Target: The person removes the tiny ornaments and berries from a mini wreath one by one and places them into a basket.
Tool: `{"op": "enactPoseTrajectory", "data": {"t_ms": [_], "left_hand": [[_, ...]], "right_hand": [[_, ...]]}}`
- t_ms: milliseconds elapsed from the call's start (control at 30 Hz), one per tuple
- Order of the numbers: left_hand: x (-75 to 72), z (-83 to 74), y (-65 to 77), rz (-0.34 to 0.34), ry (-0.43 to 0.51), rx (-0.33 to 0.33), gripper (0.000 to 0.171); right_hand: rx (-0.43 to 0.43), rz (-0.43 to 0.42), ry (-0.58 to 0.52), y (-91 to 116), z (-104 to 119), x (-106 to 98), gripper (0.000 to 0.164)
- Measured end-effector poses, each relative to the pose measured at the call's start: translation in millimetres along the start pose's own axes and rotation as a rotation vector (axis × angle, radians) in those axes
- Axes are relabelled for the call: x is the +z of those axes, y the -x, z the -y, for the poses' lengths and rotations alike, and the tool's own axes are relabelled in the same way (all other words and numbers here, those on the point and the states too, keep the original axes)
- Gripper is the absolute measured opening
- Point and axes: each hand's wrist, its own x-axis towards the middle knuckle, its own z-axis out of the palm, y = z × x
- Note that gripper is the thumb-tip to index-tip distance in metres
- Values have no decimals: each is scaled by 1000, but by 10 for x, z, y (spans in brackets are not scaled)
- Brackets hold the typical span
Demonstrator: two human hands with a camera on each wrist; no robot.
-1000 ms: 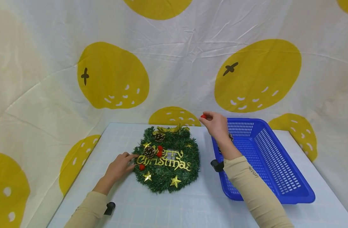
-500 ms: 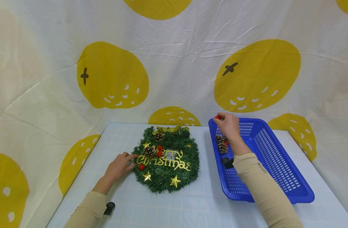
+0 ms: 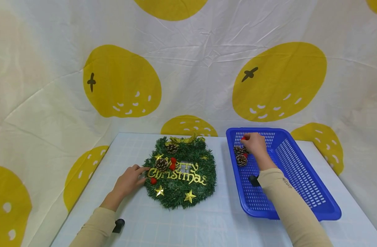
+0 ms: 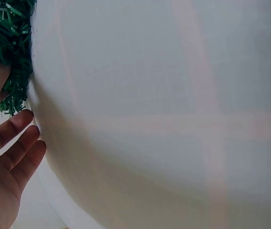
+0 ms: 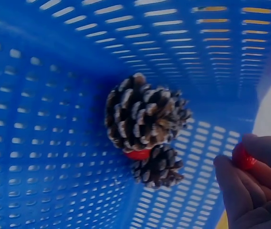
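Observation:
On the left of the table lies a green Christmas wreath (image 3: pixel 176 202) with gold "Merry Christmas" lettering. My left hand (image 3: pixel 127 181) holds its left edge between thumb and index finger. In the left wrist view the other fingers (image 4: pixel 23 152) stretch out beside the foliage (image 4: pixel 11 38). My right hand (image 3: pixel 256 145) pinches a small red ball (image 5: pixel 243 157) with thumb and fingertips. It is inside the far-left corner of the blue basket (image 3: pixel 299 157), above several pine cones (image 3: pixel 241 160). Another red ball (image 5: pixel 139 154) is partly hidden among those cones.
The wreath carries two pine cones (image 3: pixel 161 164), several red balls (image 3: pixel 153 180), gold stars (image 3: pixel 190 196) and a gold bow (image 3: pixel 183 140). Behind the table (image 3: pixel 176 230) hangs a pale curtain (image 3: pixel 201 85) with large yellow fruit shapes.
My right hand has carried the red ball rightward from beside the basket, over its rim, and down into the far-left corner. The left hand and the wreath have not moved.

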Motion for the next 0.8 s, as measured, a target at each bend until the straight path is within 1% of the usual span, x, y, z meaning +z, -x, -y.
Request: {"op": "enactPoseTrajectory", "data": {"t_ms": [100, 300, 467, 633, 800], "left_hand": [[3, -5, 1, -4, 0, 5, 40], [4, 1, 1, 1, -2, 1, 40], [4, -1, -4, 5, -1, -1, 40], [11, -5, -5, 1, -2, -7, 40], [8, -9, 0, 7, 3, -16, 39]], "right_hand": [[-1, 13, 30, 6, -50, 37, 35], [29, 40, 0, 17, -70, 66, 40], [31, 30, -18, 24, -49, 49, 41], [-17, 1, -49, 28, 50, -14, 41], [-93, -24, -91, 74, 260, -98, 44]]}}
